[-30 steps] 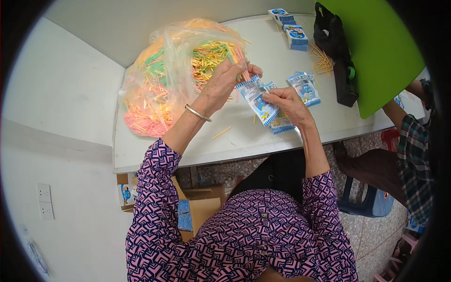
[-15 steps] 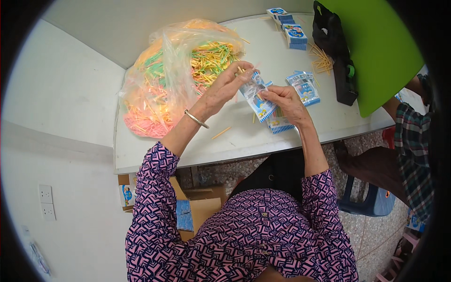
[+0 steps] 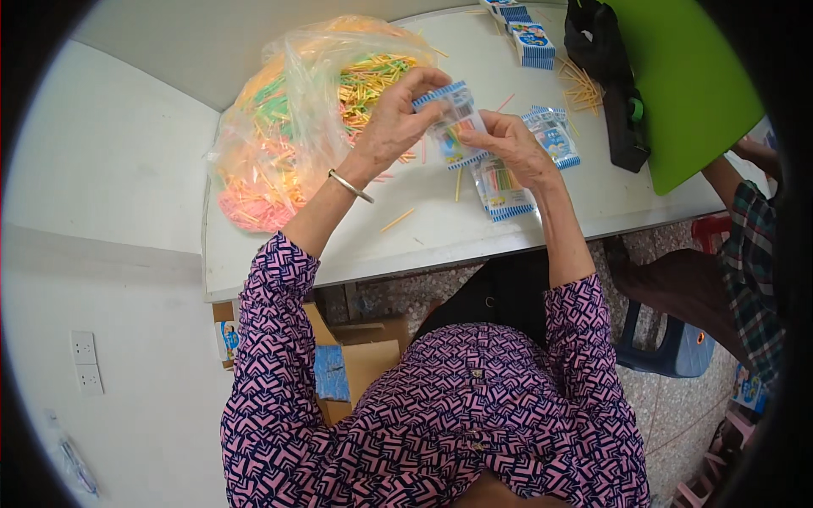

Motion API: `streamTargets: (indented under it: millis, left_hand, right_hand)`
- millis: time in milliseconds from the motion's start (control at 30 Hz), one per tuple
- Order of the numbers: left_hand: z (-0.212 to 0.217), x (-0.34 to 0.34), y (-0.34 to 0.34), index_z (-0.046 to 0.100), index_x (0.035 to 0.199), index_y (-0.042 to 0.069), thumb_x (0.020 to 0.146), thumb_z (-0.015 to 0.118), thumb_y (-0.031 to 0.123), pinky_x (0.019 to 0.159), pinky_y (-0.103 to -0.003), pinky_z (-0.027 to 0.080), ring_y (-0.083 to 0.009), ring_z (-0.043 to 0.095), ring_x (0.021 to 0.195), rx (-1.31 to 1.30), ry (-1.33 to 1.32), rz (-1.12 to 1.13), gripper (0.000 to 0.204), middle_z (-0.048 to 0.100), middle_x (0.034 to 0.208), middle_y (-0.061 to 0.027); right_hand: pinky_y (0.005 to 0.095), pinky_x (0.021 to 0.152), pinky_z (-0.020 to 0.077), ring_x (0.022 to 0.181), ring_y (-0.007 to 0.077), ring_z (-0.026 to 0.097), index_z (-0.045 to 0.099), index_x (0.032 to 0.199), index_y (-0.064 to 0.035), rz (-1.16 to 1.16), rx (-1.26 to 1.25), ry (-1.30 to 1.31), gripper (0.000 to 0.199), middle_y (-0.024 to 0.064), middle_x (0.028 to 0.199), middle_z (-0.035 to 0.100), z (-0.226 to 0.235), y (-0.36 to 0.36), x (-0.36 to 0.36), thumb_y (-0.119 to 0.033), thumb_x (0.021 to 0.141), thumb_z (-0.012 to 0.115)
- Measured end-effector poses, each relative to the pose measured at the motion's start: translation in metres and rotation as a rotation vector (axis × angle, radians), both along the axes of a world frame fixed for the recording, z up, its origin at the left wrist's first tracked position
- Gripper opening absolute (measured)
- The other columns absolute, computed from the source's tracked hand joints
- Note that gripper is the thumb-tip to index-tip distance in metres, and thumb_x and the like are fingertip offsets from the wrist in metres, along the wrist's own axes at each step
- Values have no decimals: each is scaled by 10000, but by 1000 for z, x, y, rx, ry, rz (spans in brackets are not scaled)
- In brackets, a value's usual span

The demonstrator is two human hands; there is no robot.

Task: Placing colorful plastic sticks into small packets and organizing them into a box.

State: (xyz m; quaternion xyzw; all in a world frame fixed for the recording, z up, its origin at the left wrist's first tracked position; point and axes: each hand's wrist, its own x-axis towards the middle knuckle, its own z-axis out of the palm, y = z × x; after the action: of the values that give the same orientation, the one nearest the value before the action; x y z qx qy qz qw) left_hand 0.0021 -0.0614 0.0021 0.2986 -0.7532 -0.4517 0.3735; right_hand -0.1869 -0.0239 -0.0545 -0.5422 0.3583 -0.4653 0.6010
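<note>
A small clear packet (image 3: 457,108) with blue striped ends is held up over the table between my two hands. Colourful thin sticks show through its window. My left hand (image 3: 398,123) pinches its upper left side, fingers closed around the edge. On the lower right side, my right hand (image 3: 521,152) grips it between thumb and fingers. Beneath the right hand lie overlapping packets (image 3: 506,193) with coloured sticks inside. Further right is another small pile of packets (image 3: 555,140). A big clear plastic bag (image 3: 254,173) full of yellow, green, pink and orange sticks stands beside my left hand.
Stacked blue-and-white packets (image 3: 533,46) stand at the back. Loose yellow sticks (image 3: 581,89) lie near a black tape dispenser (image 3: 627,135) and a green panel (image 3: 694,93). A single stick (image 3: 397,220) rests near the front edge. Another person's plaid sleeve (image 3: 754,245) shows at right.
The packet has turned and moved up and left, now showing coloured sticks in its window. Both hands have moved with it. The whole view has shifted slightly.
</note>
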Motion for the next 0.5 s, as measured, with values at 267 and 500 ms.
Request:
streamTargets:
  millis: [267,500]
  left_hand:
    - [-67,7,19,502,1040,-8,851,612,167,651,-304,494,-196,604,722,-109,-479,173,280,603,863,-118]
    - [-102,-7,44,490,1057,-18,706,538,-20,700,-409,453,-329,517,814,-731,-748,258,354,537,864,-161]
  right_hand:
    - [225,743,443,777,73,596,683,981,-13,-254,-77,-111,254,41,859,682,-15,0,-37,-214,825,682]
    - [225,768,432,805,71,585,676,998,-5,-318,-63,-165,233,39,895,676,-17,9,-41,-169,832,673]
